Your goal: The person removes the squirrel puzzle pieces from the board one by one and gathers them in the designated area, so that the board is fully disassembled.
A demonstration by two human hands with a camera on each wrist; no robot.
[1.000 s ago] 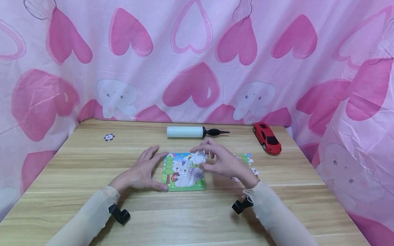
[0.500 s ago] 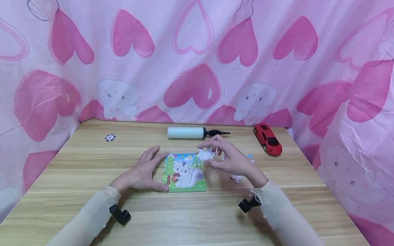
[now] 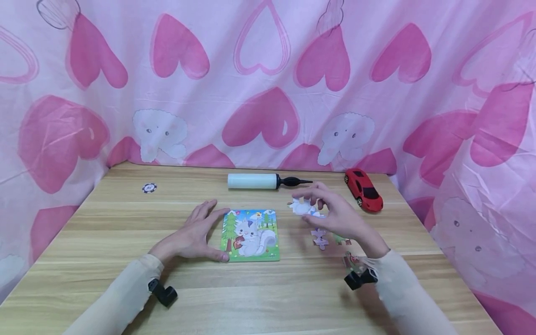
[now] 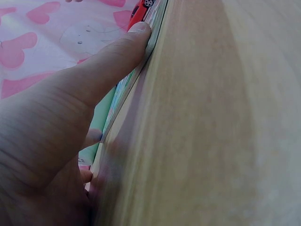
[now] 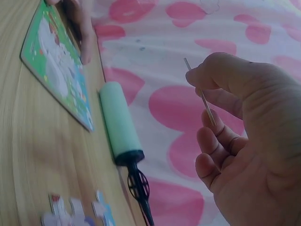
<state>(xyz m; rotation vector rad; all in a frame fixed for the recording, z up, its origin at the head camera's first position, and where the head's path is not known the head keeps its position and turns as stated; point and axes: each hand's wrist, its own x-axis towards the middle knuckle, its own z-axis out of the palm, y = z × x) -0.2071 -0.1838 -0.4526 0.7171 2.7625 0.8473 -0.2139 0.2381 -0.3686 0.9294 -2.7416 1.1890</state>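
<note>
A square puzzle board (image 3: pixel 251 235) with a white squirrel picture lies flat mid-table in the head view. My left hand (image 3: pixel 190 235) rests at its left side, thumb at the near corner and index finger at the far corner. In the left wrist view, the straight thumb (image 4: pixel 113 63) lies along the board's edge. To the right of the board, my right hand (image 3: pixel 337 216) pinches a white puzzle piece (image 3: pixel 299 206) between thumb and fingers. The piece shows edge-on as a thin strip in the right wrist view. Under and beside this hand lie loose puzzle pieces (image 3: pixel 320 239), some partly hidden.
A pale blue hand pump (image 3: pixel 252 181) with a black nozzle lies behind the board. At the back right stands a red toy car (image 3: pixel 363 190). A poker chip (image 3: pixel 149 187) lies at the back left. A pink heart-patterned curtain (image 3: pixel 259 116) surrounds the table.
My right hand has carried the white puzzle piece from above the board's far right corner to the right, over the loose pieces. My left hand has stayed at the board's left side.
</note>
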